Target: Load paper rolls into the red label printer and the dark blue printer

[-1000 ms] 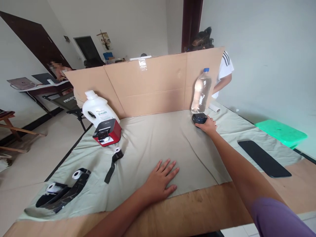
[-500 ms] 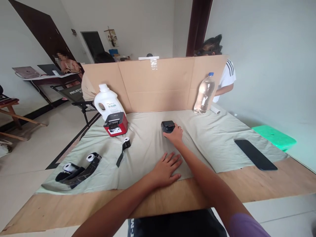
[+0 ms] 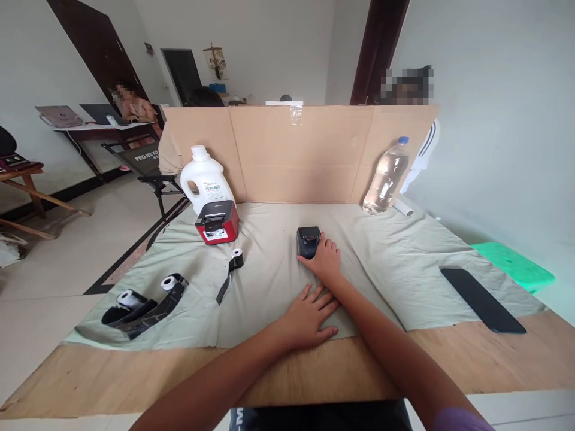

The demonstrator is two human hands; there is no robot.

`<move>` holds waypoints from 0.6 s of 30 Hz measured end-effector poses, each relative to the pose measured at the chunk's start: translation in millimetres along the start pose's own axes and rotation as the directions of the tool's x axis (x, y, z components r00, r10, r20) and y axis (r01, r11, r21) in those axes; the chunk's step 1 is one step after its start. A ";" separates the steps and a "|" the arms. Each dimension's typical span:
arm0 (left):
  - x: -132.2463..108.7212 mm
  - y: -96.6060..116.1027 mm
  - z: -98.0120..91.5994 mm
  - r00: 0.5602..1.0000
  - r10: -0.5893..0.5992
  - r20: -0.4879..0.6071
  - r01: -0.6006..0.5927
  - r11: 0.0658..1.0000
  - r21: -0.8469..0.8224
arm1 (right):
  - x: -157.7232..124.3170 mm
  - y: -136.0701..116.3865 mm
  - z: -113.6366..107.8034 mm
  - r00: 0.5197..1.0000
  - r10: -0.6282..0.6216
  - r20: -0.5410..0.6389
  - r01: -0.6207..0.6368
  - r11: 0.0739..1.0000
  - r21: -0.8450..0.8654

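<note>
My right hand (image 3: 327, 260) is closed around the right side and near edge of a small black box-shaped device (image 3: 308, 242), which looks like a mini label printer. The device rests on the pale green cloth (image 3: 274, 263); my fingers hide part of its right side. My left hand (image 3: 309, 317) lies flat on the cloth just nearer to me, palm down, fingers spread, with nothing in it. To the left of the device is a small roll of black tape or labels (image 3: 236, 258) with a loose tail. Farther left stands a red and black label printer (image 3: 218, 222).
Two more black rolls (image 3: 150, 311) lie at the left. A white jug (image 3: 207, 179) and a clear water bottle (image 3: 387, 176) stand before a cardboard screen (image 3: 300, 155). A black phone-like slab (image 3: 483, 301) lies at the right. People sit beyond the screen.
My right hand has drawn the black device slightly nearer to me, and more of its front shows. My left hand stays flat. The view has shifted a little.
</note>
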State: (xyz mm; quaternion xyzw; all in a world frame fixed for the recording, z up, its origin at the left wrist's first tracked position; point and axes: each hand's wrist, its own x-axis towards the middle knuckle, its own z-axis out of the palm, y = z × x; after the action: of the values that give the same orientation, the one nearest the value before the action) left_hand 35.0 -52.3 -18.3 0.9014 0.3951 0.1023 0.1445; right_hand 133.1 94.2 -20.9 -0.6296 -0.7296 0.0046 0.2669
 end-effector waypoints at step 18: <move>8.5 -25.4 -22.5 0.881 -0.275 -0.384 0.121 0.917 -0.380 | -5.4 2.2 0.4 0.999 -0.039 0.006 0.038 0.997 0.069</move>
State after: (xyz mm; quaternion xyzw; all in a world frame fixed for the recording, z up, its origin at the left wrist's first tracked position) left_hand 16.6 -25.6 -5.3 0.7710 0.4844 0.3503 0.2195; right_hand 135.3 89.9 -24.1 -0.6059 -0.7420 0.0268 0.2857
